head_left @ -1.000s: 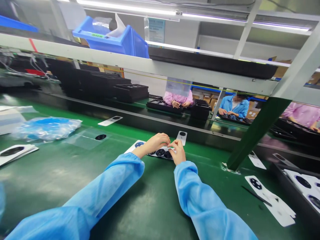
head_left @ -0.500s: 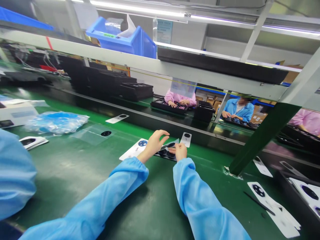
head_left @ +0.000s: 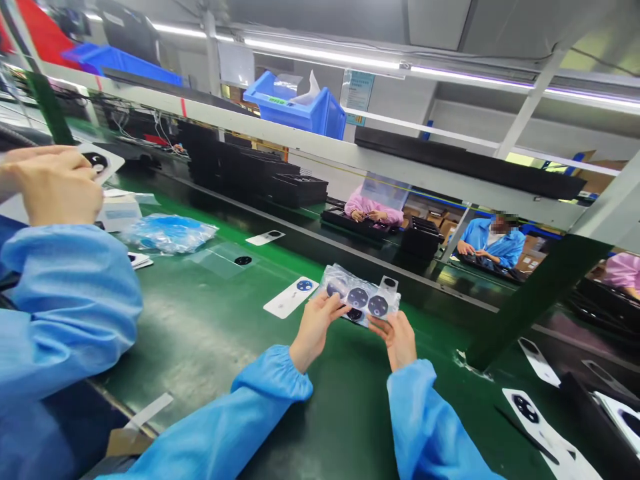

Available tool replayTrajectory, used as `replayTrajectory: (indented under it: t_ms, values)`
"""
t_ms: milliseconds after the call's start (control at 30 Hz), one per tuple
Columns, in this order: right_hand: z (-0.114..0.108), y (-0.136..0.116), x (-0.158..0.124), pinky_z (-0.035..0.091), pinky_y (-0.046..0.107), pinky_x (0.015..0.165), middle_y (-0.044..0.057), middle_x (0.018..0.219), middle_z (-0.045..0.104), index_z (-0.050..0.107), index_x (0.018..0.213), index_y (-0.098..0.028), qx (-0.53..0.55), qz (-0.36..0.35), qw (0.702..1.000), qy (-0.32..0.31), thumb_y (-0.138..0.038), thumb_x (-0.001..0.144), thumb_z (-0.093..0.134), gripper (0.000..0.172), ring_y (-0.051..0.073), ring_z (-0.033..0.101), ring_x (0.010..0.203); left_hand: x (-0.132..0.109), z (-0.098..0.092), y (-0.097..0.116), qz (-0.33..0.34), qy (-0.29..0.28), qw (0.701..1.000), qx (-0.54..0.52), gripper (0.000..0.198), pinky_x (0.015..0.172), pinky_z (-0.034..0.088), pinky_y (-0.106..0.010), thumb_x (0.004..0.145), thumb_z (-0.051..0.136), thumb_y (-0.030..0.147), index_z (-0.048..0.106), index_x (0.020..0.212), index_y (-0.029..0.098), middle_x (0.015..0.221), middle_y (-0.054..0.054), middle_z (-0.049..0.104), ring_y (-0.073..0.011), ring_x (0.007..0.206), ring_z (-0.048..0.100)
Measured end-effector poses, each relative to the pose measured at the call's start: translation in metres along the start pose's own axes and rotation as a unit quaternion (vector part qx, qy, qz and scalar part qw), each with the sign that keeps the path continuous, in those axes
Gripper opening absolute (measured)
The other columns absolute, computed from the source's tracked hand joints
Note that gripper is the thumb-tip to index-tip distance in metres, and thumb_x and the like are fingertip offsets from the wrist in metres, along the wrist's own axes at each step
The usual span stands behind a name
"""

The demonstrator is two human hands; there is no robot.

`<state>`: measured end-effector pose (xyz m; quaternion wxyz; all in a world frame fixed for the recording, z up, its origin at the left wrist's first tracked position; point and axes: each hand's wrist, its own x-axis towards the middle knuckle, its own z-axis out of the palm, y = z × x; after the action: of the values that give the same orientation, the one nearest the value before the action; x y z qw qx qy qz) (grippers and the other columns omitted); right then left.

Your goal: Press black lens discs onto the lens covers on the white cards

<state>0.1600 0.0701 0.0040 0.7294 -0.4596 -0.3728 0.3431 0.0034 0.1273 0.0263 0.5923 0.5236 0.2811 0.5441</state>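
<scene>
Between my two hands is a clear plastic sheet of round black lens covers [head_left: 357,297], tilted up and held just above the green bench. My left hand [head_left: 315,328] pinches its near left edge with thumb and fingers. At the near right edge, my right hand [head_left: 399,339] grips it the same way. Several black discs with small round marks show through the shiny film. Just left of the sheet lies a white phone-shaped panel [head_left: 283,301] with a dark round lens area. Another small white panel [head_left: 389,283] is partly behind the sheet's right side.
At left, a co-worker's hand [head_left: 63,183] holds a white panel. A bag of blue-tinted plastic [head_left: 170,233] and a clear film with a black disc [head_left: 243,261] lie on the bench. A green post [head_left: 540,300] rises at right, near more panels [head_left: 537,420] and a dark thin tool.
My fingers were apart around the sheet; now both hands hold it raised and spread out. A co-worker's hand with a panel has come into view at left as my view shifted.
</scene>
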Motion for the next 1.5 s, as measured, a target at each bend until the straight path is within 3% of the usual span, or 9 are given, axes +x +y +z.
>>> replayTrajectory:
  t_ms: [133,200,367,533,767,1100,1200,1333,1500]
  values:
    - [-0.043,-0.044,-0.032,0.04,0.047,0.094,0.008,0.114,0.055,0.052,0.102,-0.021,-0.121,-0.094,0.985,0.081,-0.033,0.066,0.072,0.043,0.025,0.051,0.11,-0.037,0.029,0.012,0.0,-0.088,0.996,0.022,0.03,0.07,0.055,-0.03,0.08,0.058,0.039,0.061,0.097,0.015,0.075,-0.001,0.062,-0.0148,0.072,0.06]
    - [-0.052,-0.072,-0.045,0.032,0.047,0.101,0.007,0.123,0.05,0.057,0.105,-0.024,-0.213,-0.164,0.96,0.075,-0.031,0.069,0.071,0.039,0.025,0.043,0.117,-0.054,0.043,0.016,-0.004,-0.152,0.987,0.044,0.027,0.063,0.054,-0.028,0.079,0.058,0.035,0.063,0.096,0.015,0.07,0.0,0.061,-0.0142,0.066,0.058]
    - [-0.044,-0.124,-0.064,0.036,0.048,0.096,0.004,0.123,0.049,0.064,0.099,-0.032,-0.483,-0.31,0.811,-0.118,-0.021,0.082,0.06,0.02,0.026,0.039,0.117,-0.084,0.065,0.019,-0.002,-0.25,0.963,0.103,0.023,0.056,0.049,-0.024,0.082,0.05,0.029,0.063,0.095,0.017,0.072,0.0,0.063,-0.014,0.063,0.057]
    - [-0.038,-0.139,-0.066,0.04,0.048,0.093,0.004,0.12,0.05,0.065,0.094,-0.032,-0.507,-0.326,0.773,-0.2,-0.016,0.082,0.06,0.02,0.026,0.04,0.114,-0.097,0.071,0.025,0.041,-0.247,0.946,0.205,0.019,0.055,0.04,-0.022,0.081,0.047,0.023,0.064,0.088,0.018,0.064,0.002,0.059,-0.0126,0.058,0.051]
    - [-0.04,-0.138,-0.072,0.042,0.046,0.089,0.004,0.115,0.049,0.061,0.084,-0.028,-0.487,-0.36,0.759,-0.239,-0.014,0.084,0.056,0.015,0.025,0.04,0.109,-0.105,0.072,0.032,0.09,-0.235,0.919,0.304,0.027,0.054,0.035,-0.022,0.081,0.042,0.017,0.062,0.098,0.022,0.066,0.003,0.061,-0.0129,0.055,0.051]
    - [-0.035,-0.142,-0.071,0.044,0.041,0.083,0.004,0.096,0.046,0.058,0.077,-0.025,-0.5,-0.304,0.763,-0.275,-0.012,0.082,0.057,0.014,0.022,0.043,0.095,-0.111,0.07,0.039,0.106,-0.242,0.906,0.331,0.021,0.054,0.037,-0.023,0.083,0.043,0.016,0.06,0.092,0.023,0.065,0.004,0.06,-0.0139,0.056,0.056]
    - [-0.039,-0.145,-0.068,0.045,0.038,0.076,0.003,0.086,0.041,0.061,0.073,-0.025,-0.472,-0.288,0.785,-0.278,-0.021,0.084,0.058,0.012,0.02,0.044,0.085,-0.108,0.065,0.045,0.097,-0.263,0.917,0.283,0.023,0.058,0.045,-0.023,0.088,0.044,0.026,0.057,0.107,0.024,0.083,0.001,0.066,-0.0143,0.066,0.061]
    - [-0.046,-0.143,-0.065,0.045,0.036,0.073,0.001,0.081,0.035,0.065,0.069,-0.025,-0.392,-0.242,0.845,-0.272,-0.038,0.083,0.06,0.02,0.018,0.045,0.08,-0.094,0.059,0.055,0.181,-0.254,0.93,0.194,0.025,0.096,0.041,-0.034,0.089,0.045,0.02,0.058,0.11,0.025,0.125,-0.005,0.054,-0.0197,0.115,0.049]
    - [-0.051,-0.138,-0.068,0.043,0.034,0.069,0.0,0.076,0.033,0.069,0.066,-0.027,-0.338,-0.251,0.87,-0.257,-0.044,0.08,0.062,0.023,0.017,0.044,0.077,-0.076,0.061,0.061,0.252,-0.347,0.886,0.177,0.014,0.103,0.033,-0.041,0.083,0.06,0.019,0.063,0.095,0.024,0.117,-0.006,0.056,-0.0225,0.119,0.043]
